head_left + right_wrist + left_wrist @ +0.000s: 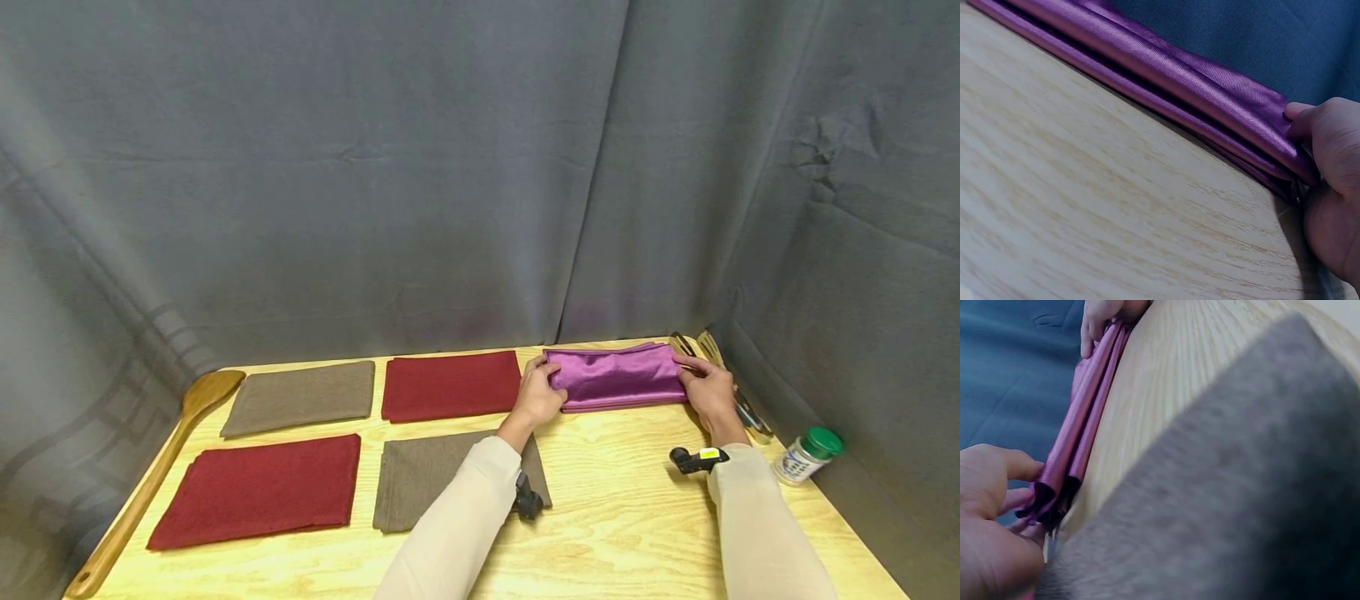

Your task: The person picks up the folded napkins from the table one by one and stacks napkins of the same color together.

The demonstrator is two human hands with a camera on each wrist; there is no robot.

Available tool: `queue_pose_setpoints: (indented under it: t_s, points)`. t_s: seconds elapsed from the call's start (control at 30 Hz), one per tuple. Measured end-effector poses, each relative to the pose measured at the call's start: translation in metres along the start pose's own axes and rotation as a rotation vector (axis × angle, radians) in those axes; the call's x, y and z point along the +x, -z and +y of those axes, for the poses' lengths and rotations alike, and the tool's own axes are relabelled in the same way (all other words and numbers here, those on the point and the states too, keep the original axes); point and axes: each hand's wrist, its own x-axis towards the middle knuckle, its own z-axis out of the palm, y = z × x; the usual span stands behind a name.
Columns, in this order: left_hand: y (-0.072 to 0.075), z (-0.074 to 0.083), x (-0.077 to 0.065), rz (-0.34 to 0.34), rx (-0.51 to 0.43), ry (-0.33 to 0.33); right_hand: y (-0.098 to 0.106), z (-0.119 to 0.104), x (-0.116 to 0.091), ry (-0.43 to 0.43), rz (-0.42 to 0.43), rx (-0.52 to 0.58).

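Satin cloth [622, 379], purple and folded, on the far side of the wooden tabletop [615, 475], right of the rear maroon cloth [452, 386]. Grasped at opposite ends with left hand [538, 398] and right hand [708, 390]; probably needed light, even tension to keep slick layers aligned.

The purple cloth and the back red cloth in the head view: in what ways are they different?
The purple cloth is shiny; the back red cloth looks matte.
The left hand and right hand hold the purple cloth; neither holds the back red cloth.
The purple cloth shows puffy folds; the back red cloth lies flatter.
Both are folded, near the table's back edge.
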Motion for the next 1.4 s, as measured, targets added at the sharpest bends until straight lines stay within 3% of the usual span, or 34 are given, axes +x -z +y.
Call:
queue_pose_setpoints:
  t_s: [0.2,0.33,0.5,0.77,1.03,1.2,1.4]
  points:
    - [0.003,0.005,-0.001,-0.036,0.013,0.038,0.000,-0.004,-0.003,-0.015,-0.023,-0.021]
    - [0.007,0.010,-0.005,-0.058,0.016,0.045,0.001,-0.009,-0.006,0.019,-0.018,-0.035]
    - [0.023,0.016,-0.009,-0.074,0.016,-0.008,0.007,-0.023,-0.011,0.089,0.023,-0.098]
    - [0.072,0.015,-0.017,-0.087,0.023,-0.112,0.026,-0.044,-0.025,0.228,-0.036,-0.062]
    - [0.132,0.001,-0.043,-0.093,-0.112,-0.066,0.035,-0.060,-0.049,0.270,-0.171,0.034]
    - [0.162,-0.009,-0.067,-0.052,-0.097,-0.091,0.032,-0.069,-0.070,0.314,-0.259,0.129]
    - [0.190,-0.026,-0.105,-0.030,-0.100,-0.096,0.012,-0.072,-0.105,0.406,-0.336,0.173]
